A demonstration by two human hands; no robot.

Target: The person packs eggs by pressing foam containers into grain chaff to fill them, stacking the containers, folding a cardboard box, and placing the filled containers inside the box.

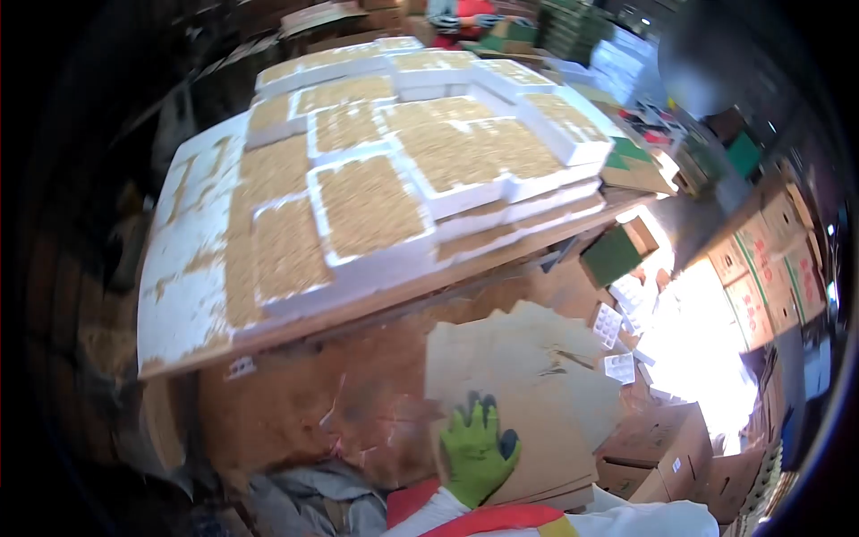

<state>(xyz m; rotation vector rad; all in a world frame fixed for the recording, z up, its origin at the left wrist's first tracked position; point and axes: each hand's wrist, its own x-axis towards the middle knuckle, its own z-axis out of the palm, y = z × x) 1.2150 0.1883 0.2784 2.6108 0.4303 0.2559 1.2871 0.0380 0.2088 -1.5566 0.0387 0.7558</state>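
My left hand, in a green glove with dark fingertips, lies with its fingers spread on a pile of flat cardboard sheets. The palm faces down on the top sheet, and nothing shows in its grasp. The sheets lie fanned out and overlap, with some torn or uneven edges. My right hand is out of view; a red and white sleeve runs along the bottom edge.
Beyond stands a wide board bearing several white foam trays filled with tan grainy material. Cardboard boxes sit at the lower right, near pale moulded trays. Printed cartons are farther right. Another person's gloved hands show at the back.
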